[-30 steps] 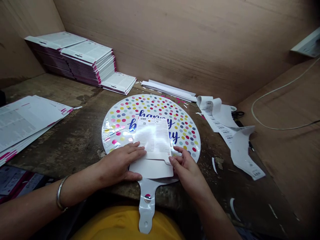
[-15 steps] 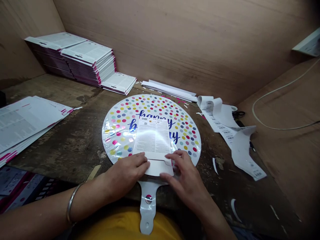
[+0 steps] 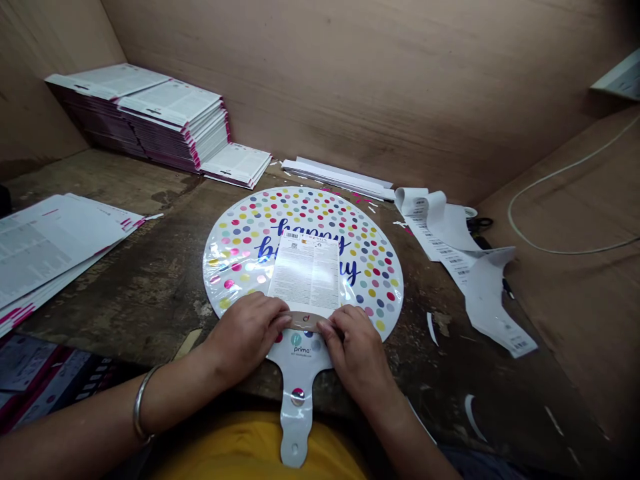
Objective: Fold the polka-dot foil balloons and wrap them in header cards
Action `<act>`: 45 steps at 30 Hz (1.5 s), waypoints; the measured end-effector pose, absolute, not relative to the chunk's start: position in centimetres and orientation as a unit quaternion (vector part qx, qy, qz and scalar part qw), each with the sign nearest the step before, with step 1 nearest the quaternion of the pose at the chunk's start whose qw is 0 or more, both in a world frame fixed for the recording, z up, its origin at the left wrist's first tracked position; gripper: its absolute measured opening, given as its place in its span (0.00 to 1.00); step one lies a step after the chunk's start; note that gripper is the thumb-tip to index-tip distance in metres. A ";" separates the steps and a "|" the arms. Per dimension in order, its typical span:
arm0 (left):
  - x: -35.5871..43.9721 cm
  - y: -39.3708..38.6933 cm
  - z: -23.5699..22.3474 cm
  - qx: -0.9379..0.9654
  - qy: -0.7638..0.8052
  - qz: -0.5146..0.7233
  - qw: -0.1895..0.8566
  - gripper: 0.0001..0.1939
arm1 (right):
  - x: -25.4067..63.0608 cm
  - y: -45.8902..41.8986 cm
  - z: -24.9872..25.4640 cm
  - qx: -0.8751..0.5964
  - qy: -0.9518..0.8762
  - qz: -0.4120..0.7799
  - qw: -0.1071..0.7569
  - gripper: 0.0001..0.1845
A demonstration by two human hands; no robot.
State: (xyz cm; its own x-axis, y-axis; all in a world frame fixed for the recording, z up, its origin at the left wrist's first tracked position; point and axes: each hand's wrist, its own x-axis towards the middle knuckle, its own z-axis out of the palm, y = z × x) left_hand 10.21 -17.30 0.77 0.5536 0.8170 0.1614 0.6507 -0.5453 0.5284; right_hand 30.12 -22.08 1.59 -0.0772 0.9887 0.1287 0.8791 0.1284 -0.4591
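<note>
A round foil balloon (image 3: 235, 267) with coloured dots and "happy birthday" lettering lies flat, its tail (image 3: 295, 427) pointing toward me. On it rests a white printed card sleeve (image 3: 305, 273) with small text and a barcode. The flap (image 3: 306, 321) at its near end is bent up, showing a shaded side with a small "d" mark. My left hand (image 3: 250, 337) pinches the flap's left end. At the other end, the thumb and fingers of my right hand (image 3: 357, 343) pinch it too. Below the flap, the balloon's "prima" print is visible.
Stacked printed sleeves (image 3: 170, 107) stand at the back left, with more flat ones (image 3: 65, 233) at the left edge. White paper strips (image 3: 335, 177) lie along the back wall. A curling barcode label strip (image 3: 450, 247) and black-handled scissors (image 3: 480, 223) are at right.
The flap lay flat toward me earlier and is now folded upward. Both hands have closed on its two ends, the left having slid down from the sleeve's side.
</note>
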 end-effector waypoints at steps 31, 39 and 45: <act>10.9 -17.1 2.1 0.590 0.540 0.347 0.490 0.47 | 30.6 -20.6 3.3 -0.634 -0.383 0.449 0.499 0.19; 13.3 -18.0 2.8 0.334 0.415 0.370 0.761 0.26 | 31.3 -21.9 4.6 -0.571 -0.344 0.547 0.507 0.18; 14.7 -18.5 2.4 0.297 0.436 0.406 0.746 0.25 | 29.0 -22.9 3.6 -0.461 -0.243 0.634 0.571 0.27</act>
State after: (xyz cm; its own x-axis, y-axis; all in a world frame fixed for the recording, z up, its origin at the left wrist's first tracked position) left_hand 14.69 -18.52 2.44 0.2890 0.8654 -0.4093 -0.3465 0.4932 0.7979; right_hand 28.97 -22.89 3.60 0.0774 0.9484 -0.3074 -0.5000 -0.2298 -0.8350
